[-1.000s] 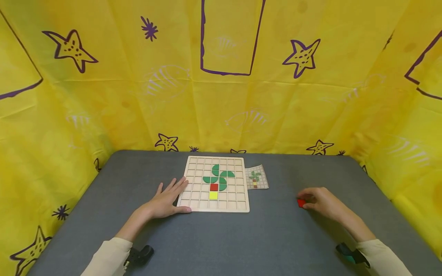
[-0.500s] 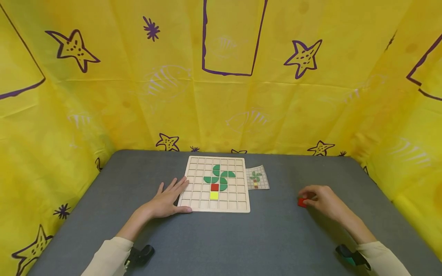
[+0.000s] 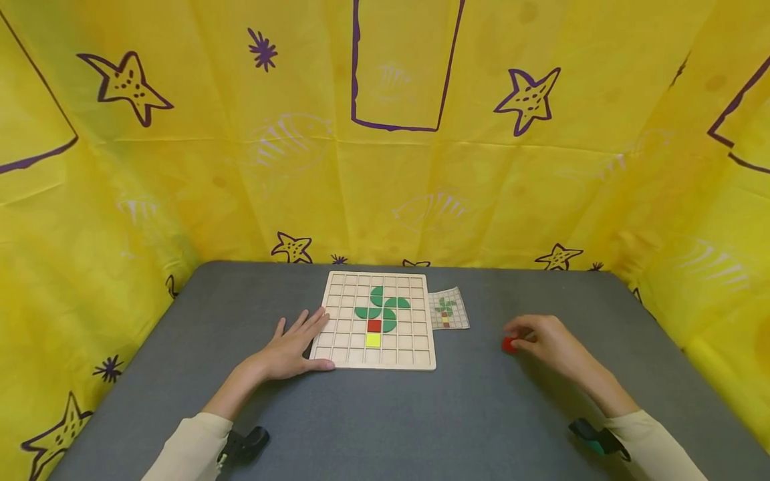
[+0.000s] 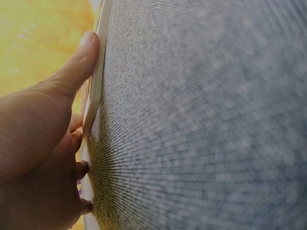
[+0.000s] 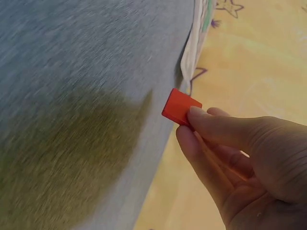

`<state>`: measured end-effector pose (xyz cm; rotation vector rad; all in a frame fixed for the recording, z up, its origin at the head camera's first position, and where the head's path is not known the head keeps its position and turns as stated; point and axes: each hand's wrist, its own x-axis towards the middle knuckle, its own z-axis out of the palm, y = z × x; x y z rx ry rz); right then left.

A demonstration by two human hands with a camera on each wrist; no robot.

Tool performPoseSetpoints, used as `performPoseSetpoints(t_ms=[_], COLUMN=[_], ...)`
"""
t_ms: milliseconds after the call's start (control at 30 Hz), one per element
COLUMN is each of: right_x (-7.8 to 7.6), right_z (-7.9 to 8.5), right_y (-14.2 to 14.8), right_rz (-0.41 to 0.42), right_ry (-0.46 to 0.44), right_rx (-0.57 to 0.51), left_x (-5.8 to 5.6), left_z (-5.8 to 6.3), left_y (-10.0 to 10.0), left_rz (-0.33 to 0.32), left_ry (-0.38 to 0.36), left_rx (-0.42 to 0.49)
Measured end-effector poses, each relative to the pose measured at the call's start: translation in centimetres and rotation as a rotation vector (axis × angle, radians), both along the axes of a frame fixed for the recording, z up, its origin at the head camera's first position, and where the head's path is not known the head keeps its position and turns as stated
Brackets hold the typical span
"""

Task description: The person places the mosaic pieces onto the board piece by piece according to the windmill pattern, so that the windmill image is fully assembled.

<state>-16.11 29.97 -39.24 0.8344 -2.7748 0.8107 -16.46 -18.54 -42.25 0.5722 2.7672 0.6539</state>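
My right hand [image 3: 544, 339] pinches a small red square tile [image 5: 178, 106] between thumb and fingertips, above the table to the right of the board. A wooden grid board [image 3: 337, 357] lies mid-table. On it sit several green rounded pieces [image 3: 376, 300] in a pinwheel, with a red tile [image 3: 374, 326] and a yellow tile [image 3: 373, 340] one below the other under them. My left hand [image 3: 289, 351] rests with spread fingers at the board's left edge, its thumb on the near-left corner. In the left wrist view the thumb [image 4: 86, 52] lies along the board's edge.
A small pattern card [image 3: 457, 310], printed with a similar green, red and yellow design, touches the board's right side. The grey table [image 3: 385, 427] ends at a yellow cloth [image 3: 385, 200] with starfish and fish drawings.
My right hand has moved slightly left and toward the back, carrying the red tile closer to the board. The left hand and the board have stayed in place.
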Motion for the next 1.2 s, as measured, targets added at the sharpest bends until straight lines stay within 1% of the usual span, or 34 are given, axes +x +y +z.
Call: performPoseSetpoints(t_ms=[300,467,700,833,1067,1200], right_x=[-0.6,-1.0,-1.3,-1.4,-1.6,-1.5], right_z=[-0.2,-0.4,-0.2,-0.2,-0.1,-0.1], right_y=[-2.3,-3.6,-5.6,-6.7,-8.8,-10.2], right_rz=[0.014,0.022,0.032,0.049,0.110,0.136], right_ry=[-0.045,-0.054,-0.081,-0.086,-0.074,-0.093], right_rx=[-0.018,-0.024,-0.037,-0.044,-0.060,-0.059], left_x=[-0.1,-0.2,-0.2,-0.2,-0.1,0.0], left_z=[0.0,0.0,0.0,0.1,0.2,0.0], left_y=[0.0,0.1,0.0,0.0,0.1,0.1], left_rz=[-0.004,-0.007,0.000,0.002,0.009,0.004], left_ry=[0.007,0.013,0.006,0.004,-0.003,0.001], left_rx=[-0.001,-0.003,-0.009,-0.013,-0.004,-0.005])
